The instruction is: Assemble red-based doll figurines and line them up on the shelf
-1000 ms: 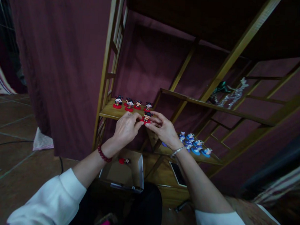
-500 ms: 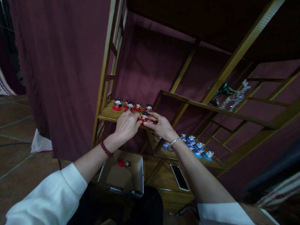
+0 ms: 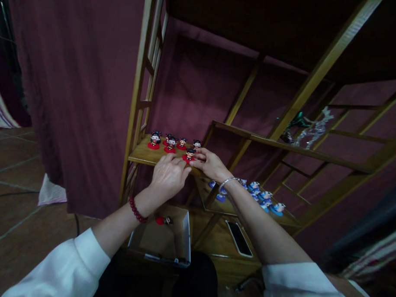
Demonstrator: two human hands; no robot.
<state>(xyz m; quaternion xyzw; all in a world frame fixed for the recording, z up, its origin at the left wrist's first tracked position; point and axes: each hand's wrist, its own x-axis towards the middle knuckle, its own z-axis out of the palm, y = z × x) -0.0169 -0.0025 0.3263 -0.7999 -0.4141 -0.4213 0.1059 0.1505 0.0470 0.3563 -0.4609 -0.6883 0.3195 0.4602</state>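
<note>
A small figurine (image 3: 190, 154) with black hair and a red base stands upright at the front edge of the wooden shelf (image 3: 142, 156). My right hand (image 3: 213, 165) pinches its base from the right, thumb in front and fingers behind. Just left of it, my left hand (image 3: 169, 177) is off the figurine, fingers loosely bent near the shelf edge and thumb apart. Behind are several similar figurines, among them one at the far left (image 3: 155, 139), one in the middle (image 3: 171, 144) and one at the right (image 3: 197, 144).
Below the shelf an open cardboard box (image 3: 187, 237) holds one figurine lying on its side (image 3: 164, 220). A phone (image 3: 238, 238) lies to its right. Several blue figurines (image 3: 265, 197) occupy a lower shelf, and a clear ornament (image 3: 315, 126) stands higher up. A dark red curtain (image 3: 79, 96) hangs left.
My left hand has let go of the front figurine and drawn back slightly down and toward me. My right hand stays at the figurine's base.
</note>
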